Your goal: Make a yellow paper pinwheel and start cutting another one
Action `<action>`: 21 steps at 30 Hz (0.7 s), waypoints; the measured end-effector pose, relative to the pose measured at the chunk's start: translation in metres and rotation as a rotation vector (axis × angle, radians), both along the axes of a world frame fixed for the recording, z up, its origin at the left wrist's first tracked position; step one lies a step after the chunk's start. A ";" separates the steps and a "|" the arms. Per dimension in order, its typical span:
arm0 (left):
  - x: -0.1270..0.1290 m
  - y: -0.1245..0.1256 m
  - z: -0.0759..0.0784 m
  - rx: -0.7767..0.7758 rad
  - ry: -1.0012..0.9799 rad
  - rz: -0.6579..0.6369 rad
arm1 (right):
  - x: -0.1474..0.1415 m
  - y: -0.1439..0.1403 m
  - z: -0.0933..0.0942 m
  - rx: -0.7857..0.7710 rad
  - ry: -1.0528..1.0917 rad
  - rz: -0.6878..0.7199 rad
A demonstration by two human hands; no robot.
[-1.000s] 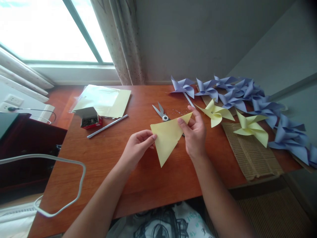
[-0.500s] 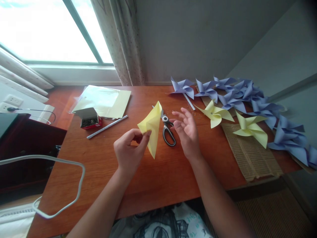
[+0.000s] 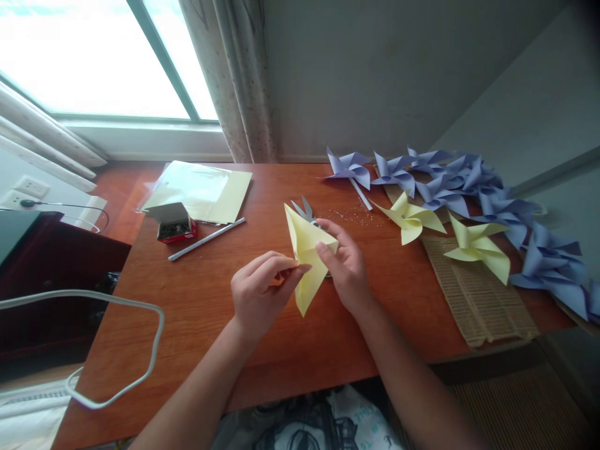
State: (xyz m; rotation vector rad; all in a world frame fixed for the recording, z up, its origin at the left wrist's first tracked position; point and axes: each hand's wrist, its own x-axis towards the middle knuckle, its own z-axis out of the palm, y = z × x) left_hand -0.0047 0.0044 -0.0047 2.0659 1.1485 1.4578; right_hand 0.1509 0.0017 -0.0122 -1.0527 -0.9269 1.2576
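Bright window (image 3: 94,62), speckled curtain (image 3: 234,81) (drawn aside), grey wall (image 3: 375,69), wooden table (image 3: 210,300).

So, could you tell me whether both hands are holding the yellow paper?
Yes, the left hand and right hand both pinch the folded yellow paper.

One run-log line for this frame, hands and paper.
left hand: pinching folded yellow paper | right hand: gripping same paper | scissors: on table, behind paper | pinwheels: right side
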 end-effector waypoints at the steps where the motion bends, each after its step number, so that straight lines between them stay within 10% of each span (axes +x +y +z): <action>1: 0.000 0.000 0.002 -0.033 -0.032 0.023 | 0.002 0.001 -0.002 -0.008 -0.018 -0.051; 8: -0.010 0.008 0.008 -0.487 -0.537 0.204 | 0.022 0.013 -0.008 -0.069 0.031 -0.354; 14: -0.017 0.023 0.001 -0.936 -0.953 0.024 | 0.023 0.015 -0.004 -0.127 0.153 -0.348; 21: -0.016 0.024 -0.003 -0.985 -0.950 -0.012 | 0.024 0.012 -0.005 -0.115 0.128 -0.286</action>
